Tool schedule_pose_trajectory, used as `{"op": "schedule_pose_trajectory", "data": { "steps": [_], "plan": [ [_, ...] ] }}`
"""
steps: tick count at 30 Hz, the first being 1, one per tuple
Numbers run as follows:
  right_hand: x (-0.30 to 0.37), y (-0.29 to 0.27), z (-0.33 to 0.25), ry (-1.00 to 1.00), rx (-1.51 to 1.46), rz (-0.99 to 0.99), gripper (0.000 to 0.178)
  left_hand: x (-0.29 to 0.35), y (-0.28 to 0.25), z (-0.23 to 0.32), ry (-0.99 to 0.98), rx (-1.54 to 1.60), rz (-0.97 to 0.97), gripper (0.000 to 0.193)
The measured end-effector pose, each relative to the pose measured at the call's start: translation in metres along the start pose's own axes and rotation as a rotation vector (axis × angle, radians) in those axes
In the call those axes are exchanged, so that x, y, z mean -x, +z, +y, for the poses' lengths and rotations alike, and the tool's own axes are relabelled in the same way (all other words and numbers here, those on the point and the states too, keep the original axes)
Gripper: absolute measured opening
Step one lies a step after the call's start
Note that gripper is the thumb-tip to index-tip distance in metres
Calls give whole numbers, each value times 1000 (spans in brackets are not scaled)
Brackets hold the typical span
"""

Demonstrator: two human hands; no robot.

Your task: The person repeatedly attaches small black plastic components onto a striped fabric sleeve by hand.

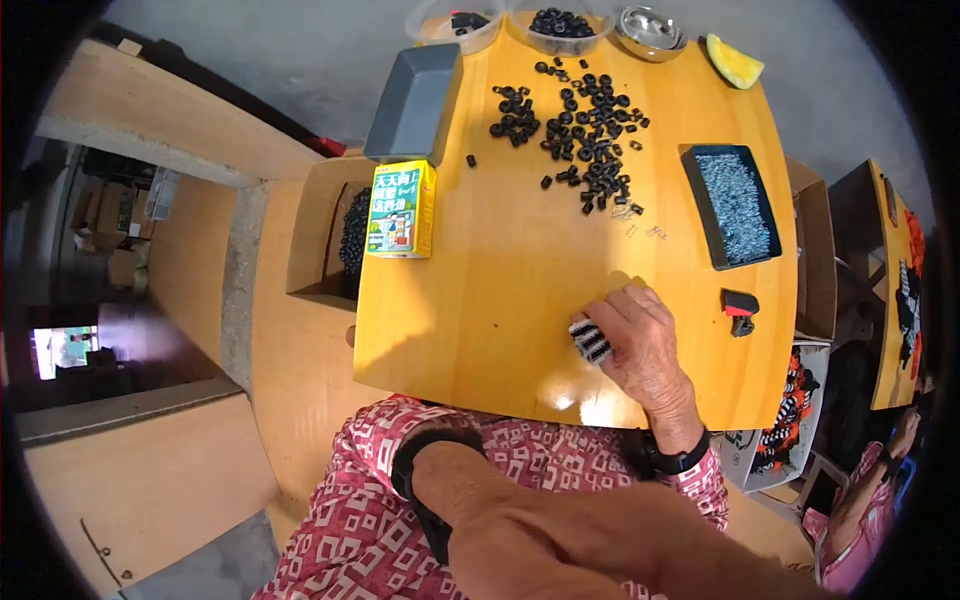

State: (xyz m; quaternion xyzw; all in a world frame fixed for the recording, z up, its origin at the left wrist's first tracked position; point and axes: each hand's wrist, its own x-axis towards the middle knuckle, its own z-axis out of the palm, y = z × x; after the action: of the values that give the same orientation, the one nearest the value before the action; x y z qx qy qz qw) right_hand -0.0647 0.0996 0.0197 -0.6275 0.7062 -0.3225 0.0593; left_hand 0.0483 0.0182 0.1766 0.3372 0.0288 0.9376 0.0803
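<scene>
Near the front edge of the yellow table, my right hand [640, 340] is closed around a small black-and-white striped bundle [590, 341]. One end of the bundle sticks out on the left side of the fist; its exact kind is hard to make out. My left hand [600, 540] is raised close to the camera and reaches across my lap toward the lower right. Its fingers are not discernible. A small black-and-red object [740, 304] lies to the right of my right hand. Farther back, many small black rings and short cylinders [590, 130] are scattered.
A black tray [697, 195] of small bluish-grey pieces stands at right. At left are a grey bin [415, 100] and a yellow-green carton [402, 210]. Plastic tubs [560, 45], metal bowls [652, 32] and a yellow fruit slice [735, 62] line the back. Another person's arm [860, 505] shows at far right.
</scene>
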Motion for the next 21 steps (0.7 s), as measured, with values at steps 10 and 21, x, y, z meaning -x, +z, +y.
{"op": "schedule_pose_trajectory", "data": {
  "steps": [10, 21],
  "plan": [
    [0, 1, 1, 32, 38, 6, 26, -1, 4, 19, -108, -89, -3, 88],
    [8, -14, 2, 30, 130, -91, 28, 35, -26, 18, -269, -421, 297, 61]
  ]
}}
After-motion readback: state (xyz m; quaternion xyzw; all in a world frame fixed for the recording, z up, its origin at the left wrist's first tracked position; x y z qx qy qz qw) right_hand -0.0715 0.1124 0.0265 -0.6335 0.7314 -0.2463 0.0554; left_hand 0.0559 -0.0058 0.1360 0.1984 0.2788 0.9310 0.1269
